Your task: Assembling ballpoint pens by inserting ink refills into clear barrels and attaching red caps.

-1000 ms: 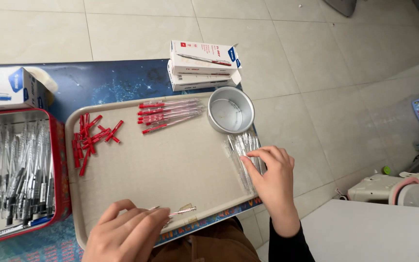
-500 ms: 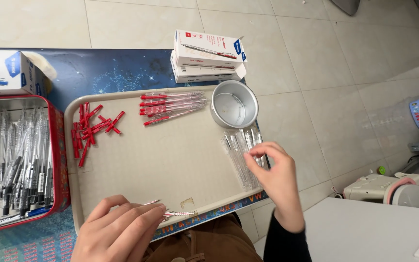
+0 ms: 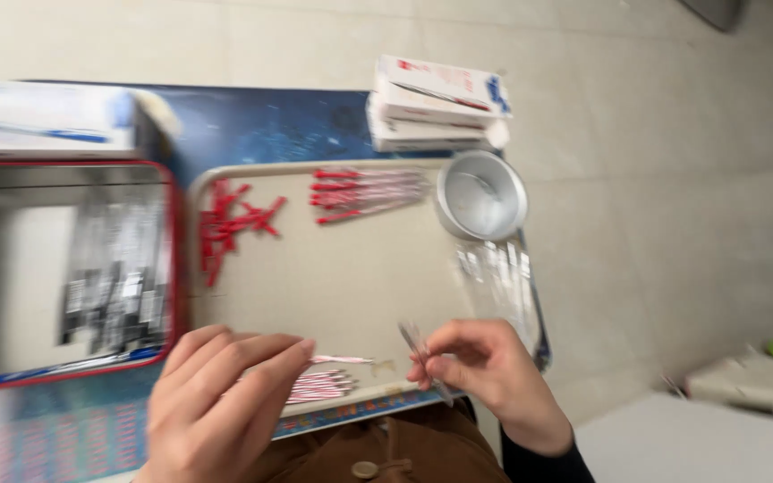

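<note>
A beige tray (image 3: 351,277) lies on a blue patterned table. My right hand (image 3: 485,371) pinches a clear pen barrel (image 3: 415,340) above the tray's near edge. My left hand (image 3: 221,402) hovers at the tray's near left corner, fingertips touching a thin red refill (image 3: 342,360); whether it grips it is unclear. Just below lies a small bunch of red refills (image 3: 319,386). More clear barrels (image 3: 498,273) lie at the tray's right side. Red caps (image 3: 225,225) sit at the far left, assembled red pens (image 3: 364,192) at the far middle. The view is blurred.
A round metal bowl (image 3: 480,194) stands at the tray's far right corner. Stacked white boxes (image 3: 436,103) lie behind it. A red-rimmed tray (image 3: 174,268) with dark pens sits to the left, a white and blue box (image 3: 46,121) behind that. A white surface (image 3: 700,438) is at lower right.
My right hand lifted a clear barrel off the pile at the tray's right and brought it toward the near middle. The camera swung, shifting the scene rightward and blurring it.
</note>
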